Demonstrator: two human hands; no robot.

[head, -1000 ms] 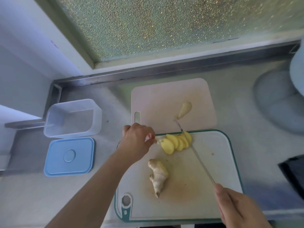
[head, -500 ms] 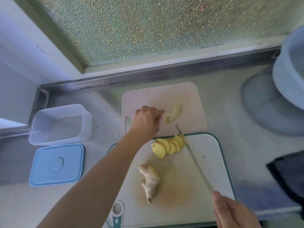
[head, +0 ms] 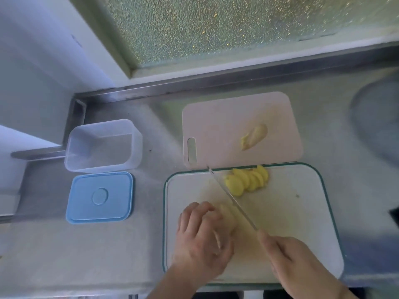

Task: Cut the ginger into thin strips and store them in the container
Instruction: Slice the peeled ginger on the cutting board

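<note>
Ginger piece [head: 224,219]: under left hand [head: 200,238], fingers curled on it, on white board [head: 302,223].
Knife [head: 232,198]: pinched in right hand [head: 289,255], just at 3 o'clock of ginger, tip toward 11.
Container [head: 103,145]: far at 10 o'clock.

Left hand: the left hand [head: 201,238] rests on the green-rimmed cutting board [head: 302,223], fingers curled over a piece of ginger [head: 226,216].
Right hand: the right hand [head: 295,262] grips the knife [head: 232,198] by its handle; the blade slants up and left, just beside the held ginger.
Slices: a fanned row of yellow ginger slices [head: 248,180] lies near the board's far edge.
Second board: a pink cutting board [head: 216,126] behind carries one peeled ginger lump [head: 254,135].
Left side: a clear container [head: 103,145] stands open, its blue lid [head: 99,197] flat on the metal counter [head: 54,255] just in front of it.
</note>
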